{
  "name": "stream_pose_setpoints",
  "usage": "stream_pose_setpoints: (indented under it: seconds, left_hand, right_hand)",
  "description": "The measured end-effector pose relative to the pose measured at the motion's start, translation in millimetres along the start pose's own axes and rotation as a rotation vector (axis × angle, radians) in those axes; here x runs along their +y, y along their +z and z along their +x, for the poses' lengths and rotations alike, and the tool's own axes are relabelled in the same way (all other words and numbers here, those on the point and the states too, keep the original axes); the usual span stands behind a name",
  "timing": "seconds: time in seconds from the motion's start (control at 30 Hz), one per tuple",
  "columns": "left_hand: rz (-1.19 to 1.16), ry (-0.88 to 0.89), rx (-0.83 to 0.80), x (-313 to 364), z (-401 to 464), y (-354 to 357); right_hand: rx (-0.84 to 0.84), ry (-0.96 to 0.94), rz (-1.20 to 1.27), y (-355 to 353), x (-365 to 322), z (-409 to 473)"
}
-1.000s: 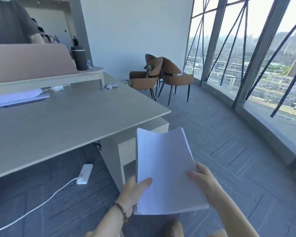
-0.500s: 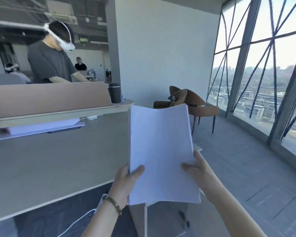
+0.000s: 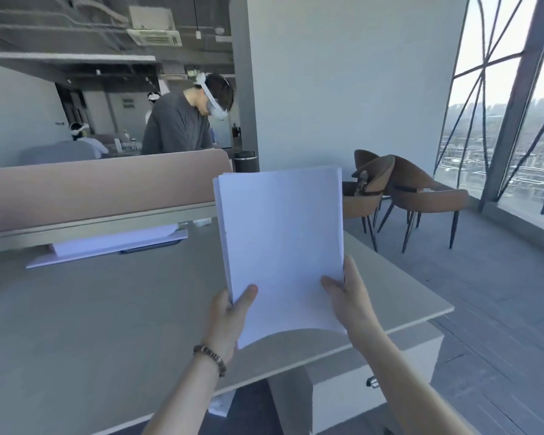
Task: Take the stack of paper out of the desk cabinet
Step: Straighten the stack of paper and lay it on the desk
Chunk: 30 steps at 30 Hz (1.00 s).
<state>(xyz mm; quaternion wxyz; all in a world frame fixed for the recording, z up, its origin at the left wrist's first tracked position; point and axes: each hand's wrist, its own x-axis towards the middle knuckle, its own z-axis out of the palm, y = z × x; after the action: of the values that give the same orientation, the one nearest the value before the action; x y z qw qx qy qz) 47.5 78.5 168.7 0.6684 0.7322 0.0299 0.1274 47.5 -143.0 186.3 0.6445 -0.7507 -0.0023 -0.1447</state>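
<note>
Spanning a bright windowed room, grey desk [image 3: 91, 324] under held paper stack [image 3: 283, 246].

Brown chairs [image 3: 421, 196] by window, pink divider [image 3: 101, 186] — person [image 3: 182, 120] behind

No legible text, label, brand, number or sign appears in this view. The top sheet of the stack of paper [image 3: 283, 246], held at centre, faces the camera blank. At about 11 o'clock, on the far wall of the back room, a small dark plaque [image 3: 128, 103] carries pale marks too blurred to read. The loose white sheets [image 3: 113, 243] at 9 o'clock on the desk [image 3: 91, 315] show no print.
</note>
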Motion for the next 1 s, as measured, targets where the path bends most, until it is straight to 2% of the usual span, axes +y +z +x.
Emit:
stream_pose_setpoints:
  seconds: [0.13,0.43,0.63,0.83,1.0]
  left_hand:
    - [-0.008,-0.011,0.030,2,24,13]
    - [-0.091,-0.087,-0.050,-41,47,22]
    - [-0.089,-0.115,-0.036,-43,46,25]
    - [-0.029,-0.106,-0.068,-34,60,26]
    - [-0.030,-0.145,-0.089,-36,68,27]
  right_hand:
    - [0.015,-0.022,0.020,9,10,23]
    - [0.005,-0.006,0.142,25,40,44]
    - [-0.002,0.003,0.070,29,40,50]
    - [0.066,-0.011,0.016,29,43,59]
    - [-0.013,0.035,0.006,25,57,58]
